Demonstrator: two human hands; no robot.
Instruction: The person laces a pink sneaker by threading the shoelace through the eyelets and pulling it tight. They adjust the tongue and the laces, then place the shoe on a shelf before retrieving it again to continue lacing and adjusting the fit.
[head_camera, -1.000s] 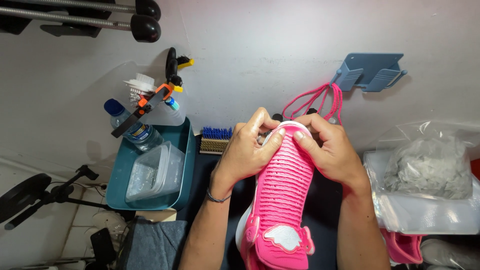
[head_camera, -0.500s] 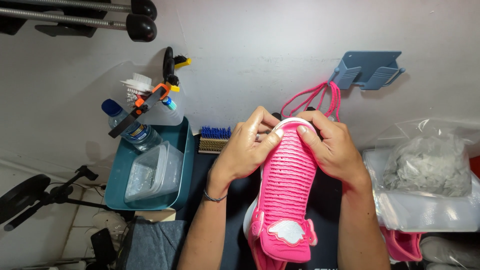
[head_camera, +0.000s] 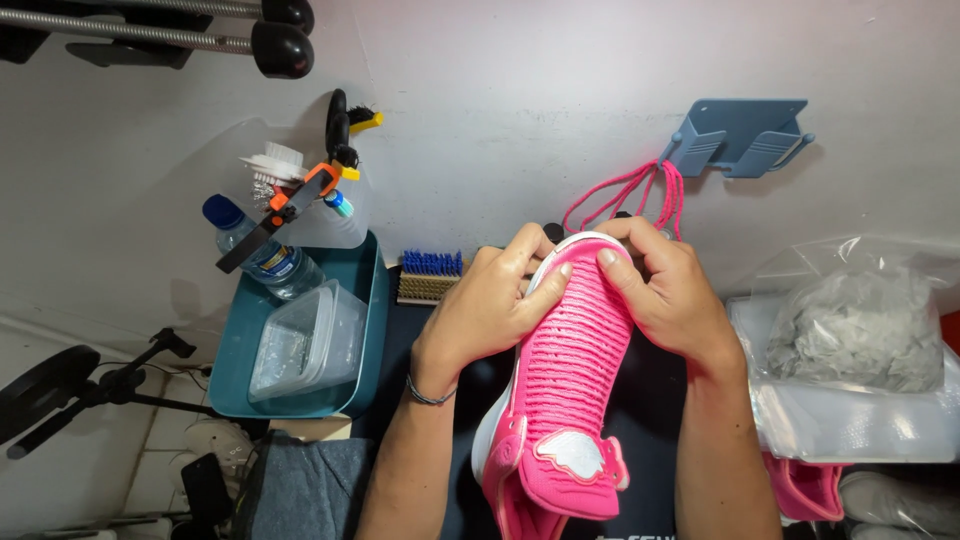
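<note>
The white wall (head_camera: 560, 110) fills everything beyond my hands, and the dark counter (head_camera: 655, 390) beneath them is mostly covered, so I see little of its surface. To the right of my right hand a clear plastic bag (head_camera: 850, 350) of grey stuff runs off the frame edge; what is inside is hard to make out. To the left of my left hand sits a teal tray (head_camera: 365, 300) holding a clear plastic tub (head_camera: 305, 340) and a water bottle (head_camera: 260, 250). Between my hands is the pink knit shoe (head_camera: 570, 380), toe away from me, its heel cut off at the bottom edge. My left hand (head_camera: 485, 310) and right hand (head_camera: 670, 295) are both clamped around its toe, thumbs pressed on the knit upper, fingers wrapped out of sight behind. Beyond my right hand a blue wall bracket (head_camera: 740, 135) carries pink laces (head_camera: 630, 195), their lower ends hidden by my fingers. Just past my left hand lies a small brush with blue bristles (head_camera: 430, 275)
</note>
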